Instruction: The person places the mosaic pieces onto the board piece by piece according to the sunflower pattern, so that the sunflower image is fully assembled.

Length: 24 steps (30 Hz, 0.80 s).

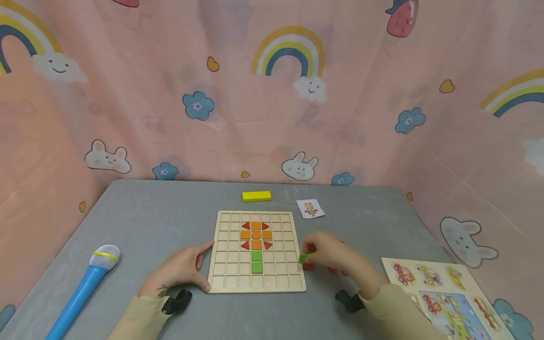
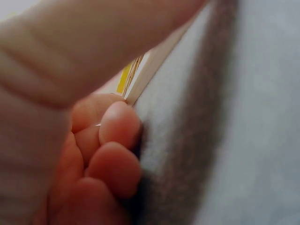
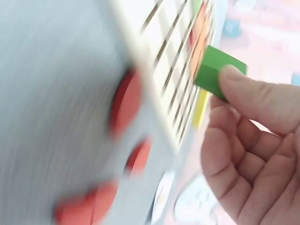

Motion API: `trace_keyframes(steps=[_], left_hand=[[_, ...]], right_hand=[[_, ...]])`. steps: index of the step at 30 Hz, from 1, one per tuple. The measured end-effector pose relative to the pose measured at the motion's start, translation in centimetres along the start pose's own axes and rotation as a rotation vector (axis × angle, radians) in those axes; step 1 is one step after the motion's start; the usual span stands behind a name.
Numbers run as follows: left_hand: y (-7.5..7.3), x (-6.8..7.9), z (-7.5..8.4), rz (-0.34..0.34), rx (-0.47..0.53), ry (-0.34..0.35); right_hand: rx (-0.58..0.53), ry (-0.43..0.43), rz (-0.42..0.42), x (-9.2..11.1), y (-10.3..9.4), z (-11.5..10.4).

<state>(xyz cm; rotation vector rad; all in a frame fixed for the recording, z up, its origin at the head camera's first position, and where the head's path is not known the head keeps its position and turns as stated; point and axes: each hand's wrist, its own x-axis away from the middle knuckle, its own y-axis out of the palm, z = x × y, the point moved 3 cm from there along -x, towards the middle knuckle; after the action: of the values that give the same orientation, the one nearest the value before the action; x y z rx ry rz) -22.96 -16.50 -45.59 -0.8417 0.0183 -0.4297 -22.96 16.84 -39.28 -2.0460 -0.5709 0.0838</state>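
A wooden grid board (image 1: 229, 283) lies flat on the table. On it, orange pieces (image 1: 256, 225) form a cross round an orange disc, red triangles (image 1: 245, 245) sit at its corners, and two green squares (image 1: 257, 261) stand below in a column. My left hand (image 1: 182, 267) rests at the board's left edge, thumb and index finger spread against it, the other fingers curled under. Beside the board's right edge, my right hand (image 1: 325, 249) pinches a green square block (image 3: 213, 70) between thumb and fingers.
Loose red pieces (image 3: 126, 103) lie right of the board, partly below my right hand. Behind the board are a yellow bar (image 1: 256, 196) and a small picture card (image 1: 310, 208). A blue toy microphone (image 1: 85, 288) lies at left, a picture puzzle board (image 1: 463, 274) at right.
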Motion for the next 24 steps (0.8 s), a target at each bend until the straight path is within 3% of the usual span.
trace_keyframes(steps=[4,10,15,24], left_hand=[[-0.1,0.0,0.1,0.0,-0.006,0.006],[-0.1,0.0,0.1,0.003,-0.007,0.003],[0.0,0.0,0.1,0.003,-0.008,-0.002],[0.0,0.0,-0.1,-0.006,-0.009,0.008]], right_hand=[[-0.088,-0.061,0.025,-1.4,1.7,-2.9],[-0.184,-0.112,-0.017,-2.4,4.9,-5.6],[-0.17,-0.099,-0.037,-2.6,6.5,-6.2],[-0.129,-0.075,-0.044,-2.5,7.4,-6.4]])
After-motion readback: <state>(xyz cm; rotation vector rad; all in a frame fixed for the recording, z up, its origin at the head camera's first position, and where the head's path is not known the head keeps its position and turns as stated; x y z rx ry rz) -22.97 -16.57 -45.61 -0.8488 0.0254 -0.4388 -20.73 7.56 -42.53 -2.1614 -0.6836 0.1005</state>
